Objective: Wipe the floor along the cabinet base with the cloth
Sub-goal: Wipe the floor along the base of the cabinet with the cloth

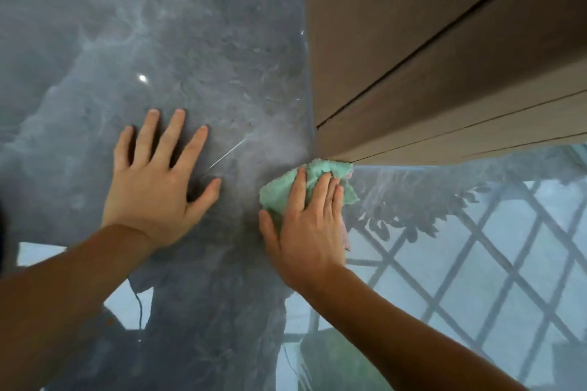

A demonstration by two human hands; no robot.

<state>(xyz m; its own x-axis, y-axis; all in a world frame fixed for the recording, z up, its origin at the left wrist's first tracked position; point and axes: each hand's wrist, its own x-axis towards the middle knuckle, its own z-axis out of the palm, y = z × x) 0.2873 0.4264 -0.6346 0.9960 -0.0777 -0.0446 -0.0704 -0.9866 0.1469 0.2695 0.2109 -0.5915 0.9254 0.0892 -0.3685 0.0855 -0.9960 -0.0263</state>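
1. The right hand (305, 225) lies flat on the cloth (286, 187), fingers together and stretched out, pointing to about 12 o'clock. It presses the cloth down on the floor; it does not pinch or clamp it.

2. The cloth is mint green and crumpled. Its far edge, at 1 o'clock from the hand, touches the bottom corner of the cabinet (428, 79), or is just beside it; I cannot tell which. A small pink part shows at its right side.

3. The left hand (158, 181) is at 9 o'clock from the cloth, well apart from it. It is spread wide, palm down on the floor (190, 41), and holds nothing. I judge that it carries the person's weight.

4. The floor is dark, glossy stone. It mirrors a window grille and leaves at 4 o'clock.

5. The cabinet base runs from the corner in 2 directions, to 12 o'clock and to 3 o'clock.

6. As for progress: the cloth is at the corner, so wiping is in hand. No clear clean or dirty strip shows, so I cannot tell which side is done. I judge that at least 1 side is left.
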